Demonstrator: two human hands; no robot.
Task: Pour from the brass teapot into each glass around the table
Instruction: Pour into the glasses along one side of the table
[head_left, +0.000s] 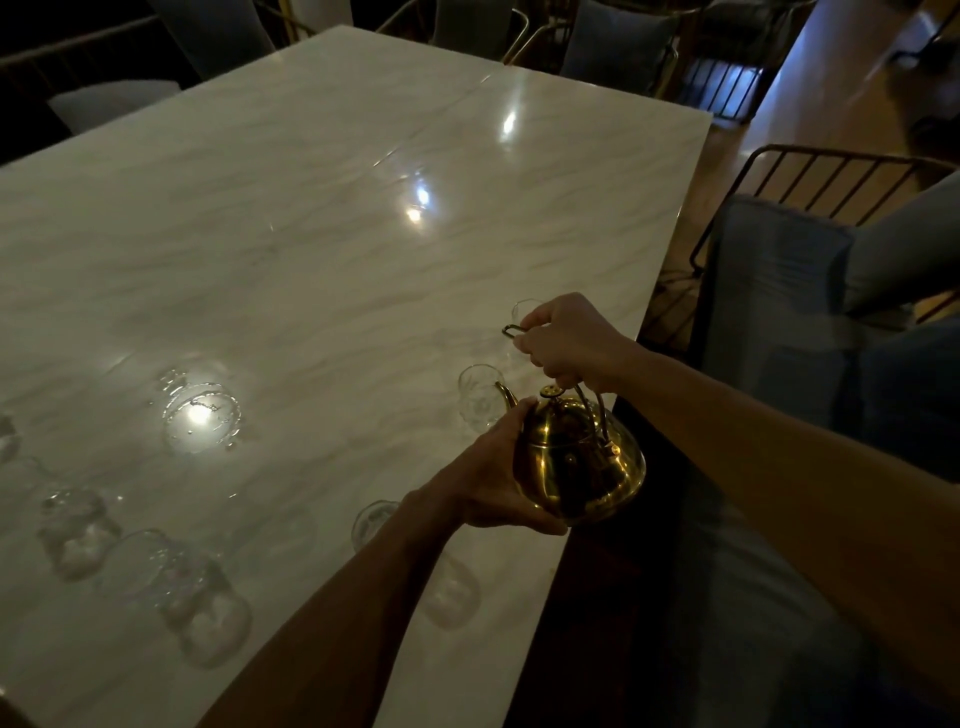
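The left hand (493, 480) and right hand (566, 340) are bare, the fingers (536, 315) plain. The left forearm (337, 613) and right forearm (753, 447) are uncovered from wrist to the edge of the view, slender and smooth. Under the right forearm shows dim grey-blue cloth (737, 597), perhaps the person's trousers; too dark to be sure.

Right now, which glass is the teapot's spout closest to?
The glass right at the spout tip of the brass teapot. The others stand apart: one past the right hand, one near the left hand, more along the near edge.
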